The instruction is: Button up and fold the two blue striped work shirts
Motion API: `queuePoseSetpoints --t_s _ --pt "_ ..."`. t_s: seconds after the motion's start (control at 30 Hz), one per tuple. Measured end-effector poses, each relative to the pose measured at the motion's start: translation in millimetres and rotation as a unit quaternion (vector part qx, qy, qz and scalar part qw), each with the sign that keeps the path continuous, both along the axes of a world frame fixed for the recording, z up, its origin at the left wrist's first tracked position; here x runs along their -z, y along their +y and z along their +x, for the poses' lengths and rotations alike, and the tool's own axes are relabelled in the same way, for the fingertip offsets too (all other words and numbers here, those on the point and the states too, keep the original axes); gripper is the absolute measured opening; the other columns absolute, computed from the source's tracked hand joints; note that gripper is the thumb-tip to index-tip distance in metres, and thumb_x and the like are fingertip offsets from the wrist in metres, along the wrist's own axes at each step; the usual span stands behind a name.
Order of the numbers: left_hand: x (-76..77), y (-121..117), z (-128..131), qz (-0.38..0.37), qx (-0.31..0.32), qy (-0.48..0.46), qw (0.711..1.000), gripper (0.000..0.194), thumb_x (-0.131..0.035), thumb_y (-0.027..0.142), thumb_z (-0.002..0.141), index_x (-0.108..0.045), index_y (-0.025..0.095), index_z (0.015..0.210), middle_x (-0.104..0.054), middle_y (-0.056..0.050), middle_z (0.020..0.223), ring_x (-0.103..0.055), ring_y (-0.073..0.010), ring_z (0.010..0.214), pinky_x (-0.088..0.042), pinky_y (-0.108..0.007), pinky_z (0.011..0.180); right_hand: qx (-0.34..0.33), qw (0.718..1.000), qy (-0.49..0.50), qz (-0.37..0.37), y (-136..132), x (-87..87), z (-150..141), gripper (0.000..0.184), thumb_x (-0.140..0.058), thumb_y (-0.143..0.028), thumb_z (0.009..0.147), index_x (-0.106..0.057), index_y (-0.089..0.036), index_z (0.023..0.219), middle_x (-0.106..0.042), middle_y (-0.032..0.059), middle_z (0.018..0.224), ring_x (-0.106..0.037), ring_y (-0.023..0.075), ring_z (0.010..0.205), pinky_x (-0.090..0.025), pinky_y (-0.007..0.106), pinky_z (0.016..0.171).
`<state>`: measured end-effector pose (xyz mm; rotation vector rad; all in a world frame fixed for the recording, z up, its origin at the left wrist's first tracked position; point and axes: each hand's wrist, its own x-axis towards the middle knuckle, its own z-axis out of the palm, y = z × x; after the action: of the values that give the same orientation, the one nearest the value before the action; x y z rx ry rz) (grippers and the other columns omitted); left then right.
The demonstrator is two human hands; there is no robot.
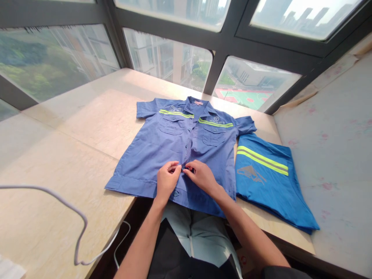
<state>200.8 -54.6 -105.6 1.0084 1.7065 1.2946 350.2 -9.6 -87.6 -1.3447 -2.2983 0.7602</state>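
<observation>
A blue short-sleeved work shirt (142, 155) with yellow-green reflective stripes lies face up, its collar away from me and its hem at the near edge. My left hand (168, 178) pinches the front placket low on the shirt. Directly across from it, my right hand (202, 176) pinches the same placket, fingertips almost meeting the left ones. The small spot between the fingertips is too covered to make out. Below the hands, a button (175, 193) shows at the hem. Higher up, the placket hangs slightly apart toward the collar.
A folded brighter blue garment (261, 186) with a reflective stripe lies right of the shirt. The pale ledge (72, 155) borders windows at the back. A white cable (83, 217) loops over its near left edge. A flowered wall (331, 155) stands at the right.
</observation>
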Motion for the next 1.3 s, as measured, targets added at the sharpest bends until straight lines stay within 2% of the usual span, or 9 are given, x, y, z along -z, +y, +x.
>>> queuePoseSetpoints --t_s 0.3,0.57,0.67,0.77,0.87,1.0,1.1,1.17,1.3 --pt "-0.6 3 0 0.003 -0.014 -0.012 1.0 0.024 -0.068 0.03 0.077 -0.071 0.014 0.094 -0.075 -0.008 0.089 -0.071 -0.0215 0.084 -0.054 -0.031 0.077 0.042 0.988 0.075 -0.131 10 2.9 -10 0.011 -0.067 -0.025 0.082 -0.07 -0.016 0.076 -0.068 0.0004 0.071 -0.058 0.0132 0.065 -0.037 0.023 0.061" --pt "1.1 4 -2 0.022 -0.006 0.062 0.998 0.019 -0.067 0.029 0.081 -0.071 0.016 0.095 -0.074 -0.005 0.086 -0.069 -0.0192 0.079 -0.053 -0.029 0.076 0.013 0.963 0.105 -0.247 27 4.6 -3 0.013 -0.062 -0.027 0.075 -0.064 -0.016 0.07 -0.056 -0.0041 0.057 -0.05 0.0107 0.055 -0.034 0.021 0.054" --pt "1.8 3 -4 0.034 0.017 0.14 0.989 0.014 -0.065 0.026 0.085 -0.072 0.019 0.095 -0.074 -0.005 0.088 -0.068 -0.0195 0.081 -0.053 -0.031 0.079 0.007 0.96 0.111 -0.258 27 4.9 -3 0.013 -0.061 -0.027 0.076 -0.064 -0.016 0.07 -0.056 -0.0044 0.057 -0.05 0.0107 0.054 -0.034 0.021 0.053" --pt "1.6 -1 -5 0.05 0.059 0.284 0.956 0.017 -0.061 0.024 0.089 -0.074 0.021 0.098 -0.073 -0.007 0.097 -0.065 -0.0231 0.093 -0.051 -0.035 0.086 0.002 0.972 0.107 -0.209 25 5.3 -5 0.011 -0.061 -0.025 0.078 -0.065 -0.016 0.072 -0.059 -0.0034 0.06 -0.051 0.0109 0.057 -0.036 0.021 0.055" --pt "2.3 -10 -6 0.047 0.081 0.409 0.908 0.024 -0.057 0.028 0.093 -0.073 0.021 0.109 -0.067 -0.012 0.12 -0.059 -0.0291 0.114 -0.047 -0.043 0.097 0.012 0.989 0.089 -0.12 21 3.4 -6 0.013 -0.059 -0.024 0.084 -0.067 -0.016 0.076 -0.065 -0.0003 0.069 -0.057 0.0131 0.065 -0.042 0.023 0.062" --pt "8.7 -25 -12 0.041 0.17 0.5 0.848 0.042 -0.05 0.036 0.097 -0.059 0.02 0.135 -0.045 -0.015 0.15 -0.035 -0.0345 0.143 -0.031 -0.057 0.111 0.008 0.999 0.044 0.013 13 2.7 6 0.025 -0.057 -0.026 0.091 -0.067 -0.017 0.112 -0.069 0.0107 0.11 -0.064 0.0216 0.1 -0.05 0.035 0.088" --pt "14.4 -34 -20 0.048 0.207 0.524 0.825 0.052 -0.045 0.041 0.099 -0.046 0.02 0.147 -0.035 -0.015 0.156 -0.029 -0.0324 0.146 -0.023 -0.057 0.116 -0.039 0.994 -0.049 0.092 4 12.5 25 0.051 -0.059 -0.034 0.093 -0.05 -0.017 0.14 -0.045 0.0181 0.149 -0.041 0.0303 0.138 -0.039 0.049 0.109" --pt "16.6 -37 -25 0.046 0.21 0.535 0.817 0.055 -0.044 0.044 0.099 -0.044 0.02 0.148 -0.034 -0.014 0.157 -0.028 -0.0317 0.147 -0.022 -0.055 0.118 -0.055 0.987 -0.11 0.107 -4 23.0 39 0.062 -0.058 -0.041 0.094 -0.041 -0.015 0.148 -0.031 0.02 0.157 -0.029 0.0328 0.146 -0.032 0.054 0.114" --pt "16.5 -41 -28 0.045 0.206 0.54 0.815 0.059 -0.044 0.048 0.098 -0.044 0.016 0.148 -0.037 -0.015 0.155 -0.033 -0.0318 0.145 -0.026 -0.052 0.118 -0.052 0.976 -0.163 0.132 -18 39.1 59 0.064 -0.047 -0.046 0.099 -0.034 -0.013 0.153 -0.024 0.0186 0.16 -0.02 0.0311 0.15 -0.024 0.055 0.119"
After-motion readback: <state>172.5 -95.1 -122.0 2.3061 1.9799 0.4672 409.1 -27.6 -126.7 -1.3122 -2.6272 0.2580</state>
